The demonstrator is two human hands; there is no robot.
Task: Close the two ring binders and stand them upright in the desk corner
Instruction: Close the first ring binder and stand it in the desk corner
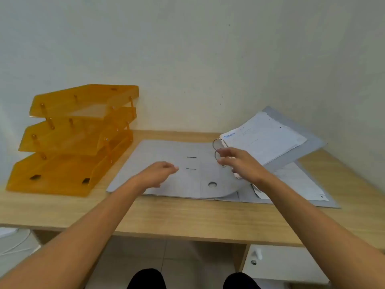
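Observation:
A grey ring binder (pixel 166 159) lies open and flat in the middle of the desk, its spine hole (pixel 212 184) facing up. Its metal rings (pixel 217 142) stand up at the right. My right hand (pixel 241 163) is at the rings, fingers curled around the nearer ring. A stack of white sheets (pixel 264 138) is tilted up behind that hand on a grey cover (pixel 312 142) that leans toward the right wall. A second grey binder (pixel 295 184) with papers lies flat underneath at the right. My left hand (pixel 160 172) hovers over the left cover, holding nothing.
An orange three-tier letter tray (pixel 73 138) stands at the back left of the wooden desk (pixel 166 217). Walls close off the back and the right, forming a corner behind the tilted papers. A white drawer unit (pixel 281 263) sits under the desk at the right.

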